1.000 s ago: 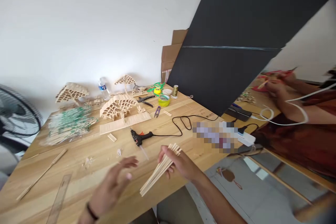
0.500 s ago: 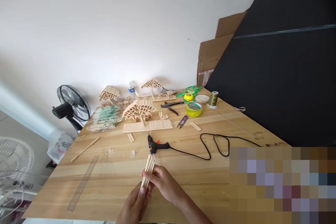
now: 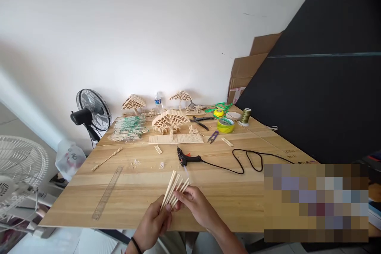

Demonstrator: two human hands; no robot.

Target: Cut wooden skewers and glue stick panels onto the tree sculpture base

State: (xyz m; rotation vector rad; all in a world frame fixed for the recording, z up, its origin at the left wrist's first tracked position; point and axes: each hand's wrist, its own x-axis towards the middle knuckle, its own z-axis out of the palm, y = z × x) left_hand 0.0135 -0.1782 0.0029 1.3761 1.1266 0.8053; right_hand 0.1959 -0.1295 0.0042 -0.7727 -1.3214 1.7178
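Note:
Both my hands hold a bundle of thin wooden sticks point(image 3: 174, 186) fanned out above the near edge of the wooden table point(image 3: 226, 190). My left hand point(image 3: 153, 222) is closed round the lower ends of the sticks. My right hand point(image 3: 195, 206) pinches the sticks from the right, fingers curled on them. A black glue gun point(image 3: 186, 158) with a black cord point(image 3: 247, 162) lies just beyond the sticks.
A clear ruler point(image 3: 107, 192) lies at the left. Stick-built trees point(image 3: 169, 121), a packet of sticks point(image 3: 129, 129), a water bottle point(image 3: 158, 103), pliers point(image 3: 201, 121), snips point(image 3: 213, 137), tape point(image 3: 225, 125) and thread point(image 3: 245, 116) stand at the far side. Fans point(image 3: 89, 113) are on the left, a black board point(image 3: 321, 95) on the right.
My left hand has taken hold of the stick bundle along with the right. The sticks, held tight together half a second ago, are now fanned out. The view has swung left.

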